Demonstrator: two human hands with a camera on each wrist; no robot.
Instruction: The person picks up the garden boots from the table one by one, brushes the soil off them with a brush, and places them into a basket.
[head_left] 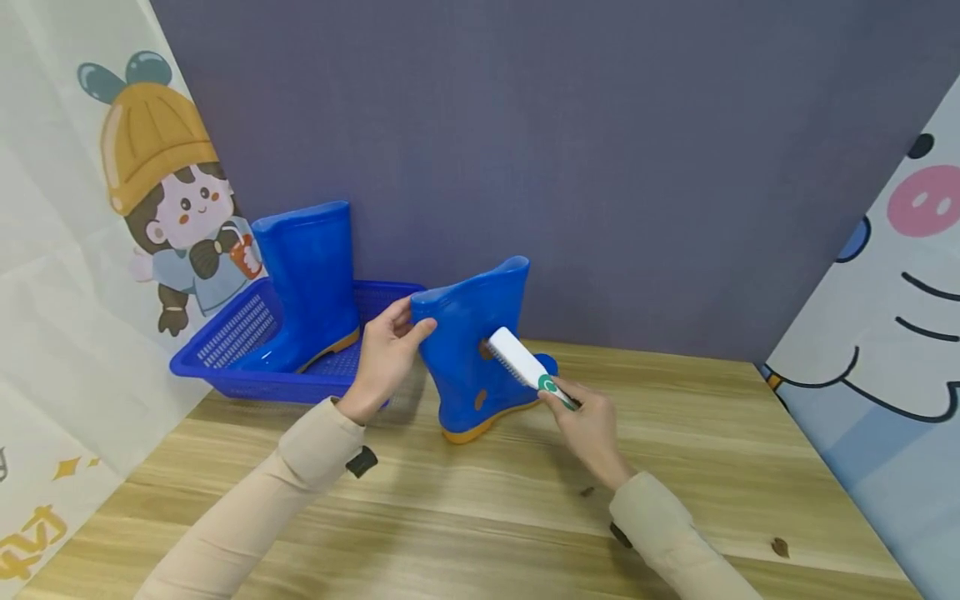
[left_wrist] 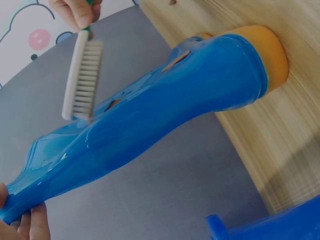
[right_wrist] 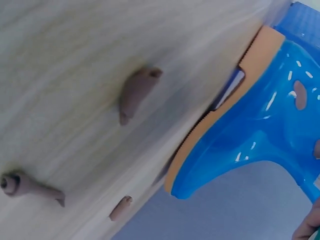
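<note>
A blue rubber boot (head_left: 468,333) with an orange sole stands on the wooden table, its shaft tilted. My left hand (head_left: 387,350) pinches the boot's top rim, thumb on the outside. In my right hand (head_left: 588,421) is a white scrub brush (head_left: 517,358), gripped by its green-marked handle. The brush's bristles (left_wrist: 87,80) meet the shaft beside a brown patch (left_wrist: 113,104). Lower on the boot is a second brown patch (head_left: 481,400). The right wrist view shows the boot's side and sole (right_wrist: 220,107), with only a bit of the right hand (right_wrist: 307,225) at the edge.
Behind my left hand a blue plastic basket (head_left: 255,385) holds a second blue boot (head_left: 315,275). Brown scraps lie on the tabletop, one at the right (head_left: 780,547) and a curled one (right_wrist: 32,187) in the right wrist view. A grey panel (head_left: 600,167) rises at the table's back.
</note>
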